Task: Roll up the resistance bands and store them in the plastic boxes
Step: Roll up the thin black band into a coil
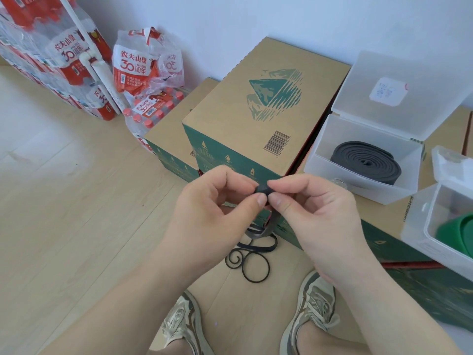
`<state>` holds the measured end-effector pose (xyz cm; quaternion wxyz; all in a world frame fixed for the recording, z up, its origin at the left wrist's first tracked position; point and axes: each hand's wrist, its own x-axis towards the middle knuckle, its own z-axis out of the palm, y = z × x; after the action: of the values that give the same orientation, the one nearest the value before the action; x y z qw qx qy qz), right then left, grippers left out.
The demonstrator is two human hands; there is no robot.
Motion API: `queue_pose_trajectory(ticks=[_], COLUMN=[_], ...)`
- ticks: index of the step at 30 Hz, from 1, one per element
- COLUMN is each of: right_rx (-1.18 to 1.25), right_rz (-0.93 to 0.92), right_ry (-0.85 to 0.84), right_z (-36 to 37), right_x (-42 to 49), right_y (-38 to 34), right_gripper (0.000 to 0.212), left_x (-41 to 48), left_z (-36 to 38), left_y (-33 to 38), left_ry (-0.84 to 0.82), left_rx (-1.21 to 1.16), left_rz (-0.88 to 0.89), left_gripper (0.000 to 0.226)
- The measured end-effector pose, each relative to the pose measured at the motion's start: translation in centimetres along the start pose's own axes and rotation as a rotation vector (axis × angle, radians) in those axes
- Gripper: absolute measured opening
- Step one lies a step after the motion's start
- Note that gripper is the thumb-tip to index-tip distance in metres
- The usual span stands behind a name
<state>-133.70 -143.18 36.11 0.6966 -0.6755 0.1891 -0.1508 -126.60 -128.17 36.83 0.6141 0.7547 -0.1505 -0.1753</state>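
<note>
A thin black resistance band (263,188) is pinched at its small rolled start between my left hand (215,201) and my right hand (309,208), thumbs and forefingers meeting on it. The rest of the band hangs down and lies in loose loops (256,262) on the floor in front of my shoes. An open clear plastic box (340,139) on the right holds a rolled black band (366,165). Another clear box (419,226) at the right edge holds a green band (458,234).
The plastic boxes stand on low cardboard cartons (384,216). A taller carton (256,108) stands just behind my hands, with another one (169,134) to its left. Packs of water bottles (76,65) are stacked at the back left against the wall. Pale wood floor (64,201) lies to the left.
</note>
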Motion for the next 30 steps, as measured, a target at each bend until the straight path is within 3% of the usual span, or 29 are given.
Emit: queue_pose_trajectory(ticks=[3, 6, 8, 12, 17, 20, 23, 25, 27, 30], right_rx=[-0.333, -0.455, -0.374, 0.049, 0.145, -0.053, -0.397, -0.501, -0.426, -0.032], right_rz=[-0.193, -0.275, -0.218, 0.02, 0.042, -0.06, -0.266, -0.33, -0.258, 0.01], right_ry=[-0.074, -0.124, -0.079, 0.065, 0.024, 0.021, -0.055, -0.099, -0.058, 0.065], right_z=[-0.4, -0.5, -0.4, -0.5, 0.0, -0.1, 0.0, 0.1, 0.1, -0.3], right_x=[-0.3, -0.5, -0.5, 0.3, 0.0, -0.1, -0.5, -0.8, -0.7, 0.0], right_y=[0.5, 0.5, 0.3, -0.2, -0.3, -0.1, 0.6, 0.8, 0.6, -0.1], right_gripper=[0.026, 0.025, 0.025, 0.024, 0.031, 0.031, 0.026, 0.026, 0.026, 0.024], left_x=[0.0, -0.2, -0.2, 0.3, -0.1, -0.2, -0.2, -0.2, -0.3, 0.0], left_z=[-0.1, 0.1, 0.1, -0.3, 0.1, 0.3, 0.2, 0.3, 0.3, 0.0], left_y=[-0.3, -0.5, -0.5, 0.0, 0.6, 0.2, -0.3, -0.6, -0.6, -0.1], left_ry=[-0.042, -0.066, -0.053, -0.005, 0.003, -0.005, 0.003, 0.0, 0.025, 0.026], left_rx=[0.23, 0.367, 0.304, -0.009, -0.23, 0.002, 0.37, 0.493, 0.43, 0.165], left_rz=[0.098, 0.19, 0.159, 0.052, -0.057, -0.016, 0.174, 0.29, 0.251, 0.082], left_gripper=[0.043, 0.046, 0.041, 0.032, 0.024, 0.022, 0.043, 0.051, 0.047, 0.041])
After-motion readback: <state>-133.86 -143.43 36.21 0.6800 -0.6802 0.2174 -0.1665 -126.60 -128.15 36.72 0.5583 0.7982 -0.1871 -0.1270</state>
